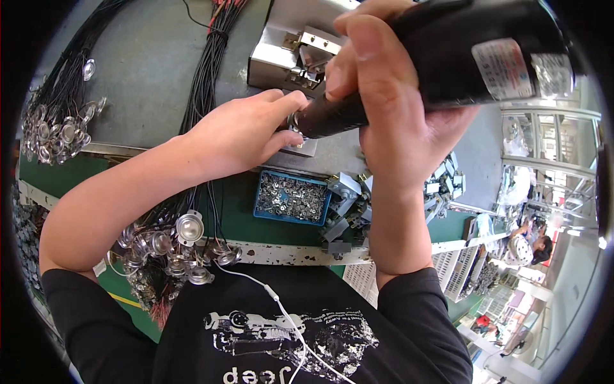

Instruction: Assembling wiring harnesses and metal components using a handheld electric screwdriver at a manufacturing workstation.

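My right hand (390, 96) is wrapped round a black electric screwdriver (448, 57), whose body fills the upper right. The tool's narrow nose points left, down to my left hand's fingertips. My left hand (252, 131) is closed in a pinch there, beside a shiny bit of metal (297, 121); most of what it grips is hidden. Just under those fingers lies a flat metal block (306, 150). Behind them stands a metal fixture (281, 61) with a bracket on its face.
A blue tray (257, 211) of small metal pieces sits nearer me, beside grey switch-like parts (345, 192). Black wire bundles (203, 83) cross the bench. Round metal caps on wires hang at the front edge (190, 227) and far left (54, 134). Another person (540, 248) is at far right.
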Demonstrator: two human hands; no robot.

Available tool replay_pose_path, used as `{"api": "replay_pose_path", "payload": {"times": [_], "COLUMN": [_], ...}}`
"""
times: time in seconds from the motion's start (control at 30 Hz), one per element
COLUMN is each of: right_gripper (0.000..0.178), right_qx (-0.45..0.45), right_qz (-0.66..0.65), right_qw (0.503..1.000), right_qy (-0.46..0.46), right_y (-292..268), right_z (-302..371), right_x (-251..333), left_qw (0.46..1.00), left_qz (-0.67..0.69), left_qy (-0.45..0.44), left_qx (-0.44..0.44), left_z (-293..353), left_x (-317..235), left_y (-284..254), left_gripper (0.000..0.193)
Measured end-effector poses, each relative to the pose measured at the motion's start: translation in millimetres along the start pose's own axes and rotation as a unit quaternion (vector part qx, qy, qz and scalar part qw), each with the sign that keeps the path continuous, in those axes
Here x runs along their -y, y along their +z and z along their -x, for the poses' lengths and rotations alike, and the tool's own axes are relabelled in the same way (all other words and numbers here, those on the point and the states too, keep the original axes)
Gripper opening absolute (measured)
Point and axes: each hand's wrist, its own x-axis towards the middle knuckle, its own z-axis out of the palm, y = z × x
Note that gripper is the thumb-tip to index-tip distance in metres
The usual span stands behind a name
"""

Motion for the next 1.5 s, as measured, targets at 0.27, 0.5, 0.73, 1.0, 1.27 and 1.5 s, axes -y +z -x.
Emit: {"api": "replay_pose_path", "payload": {"times": [0.27,0.5,0.73,1.0,1.27,1.5], "right_gripper": [0.015,0.040,0.060,0.023,0.037,0.036], "right_qx": [-0.064,-0.082,-0.092,0.157,0.232,0.083], "right_qz": [-0.009,0.174,0.585,0.643,0.675,0.226], "right_qw": [0.998,0.981,0.777,0.745,0.696,0.946], "right_qy": [0.020,-0.025,-0.214,0.081,0.078,0.217], "right_y": [0.9,-17.9,-74.6,-138.5,-145.3,-112.3], "right_z": [-0.6,-9.9,-26.6,56.9,62.7,56.4], "right_x": [8.8,46.0,3.1,-21.0,-25.9,9.2], "left_qw": [0.991,0.991,0.990,0.899,0.974,0.965], "left_qz": [-0.059,0.002,-0.068,-0.023,-0.121,-0.154], "left_qy": [0.097,0.132,0.124,-0.008,0.076,0.048], "left_qx": [-0.073,0.022,0.021,-0.438,-0.174,0.209], "left_z": [-0.4,4.9,11.4,26.9,33.6,41.3], "left_x": [0.6,-7.6,-9.2,69.2,12.6,-10.2], "left_y": [3.3,-27.3,-31.6,-182.8,-113.6,-64.3], "left_gripper": [0.041,0.035,0.042,0.054,0.022,0.018]}}
